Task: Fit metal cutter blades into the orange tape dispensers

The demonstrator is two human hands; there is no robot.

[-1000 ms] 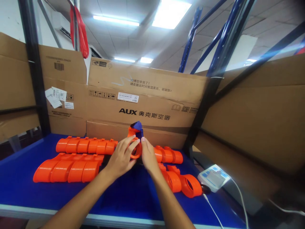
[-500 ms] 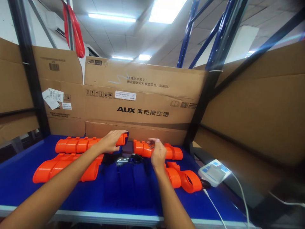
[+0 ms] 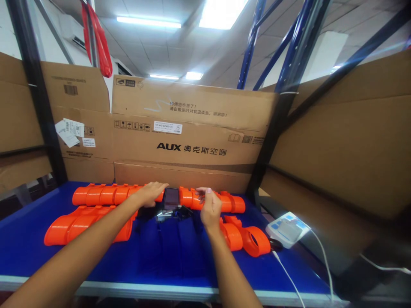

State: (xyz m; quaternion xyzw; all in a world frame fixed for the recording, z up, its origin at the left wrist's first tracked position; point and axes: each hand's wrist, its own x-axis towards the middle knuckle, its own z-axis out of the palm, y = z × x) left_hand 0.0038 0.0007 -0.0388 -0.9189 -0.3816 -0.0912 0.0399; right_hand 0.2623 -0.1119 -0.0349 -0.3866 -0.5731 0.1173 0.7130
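Over the right end of the back-left row of orange plastic rings (image 3: 107, 195), my left hand (image 3: 150, 193) has its fingers across the top and thumb in front, closed on the end ring (image 3: 159, 197). My right hand (image 3: 210, 208) hovers at the back-right row of orange rings (image 3: 237, 204), fingers loosely bent and apart, with nothing visible in them. Between the two rows sits a dark rectangular device with a screen (image 3: 171, 197). Shiny metal pieces (image 3: 164, 215) and small black parts (image 3: 183, 212) lie just in front of it.
Wider orange rings (image 3: 77, 224) lie at the front left, and more orange rings (image 3: 255, 241) at the front right. Beside those is a white device with cables (image 3: 287, 231). Cardboard panels (image 3: 192, 167) and dark rack posts (image 3: 266, 158) enclose the blue table (image 3: 180, 265).
My left hand has lowered the orange ring end, which was raised and tilted, into line with its row. The dark screen now shows more fully. My right hand has hardly moved.
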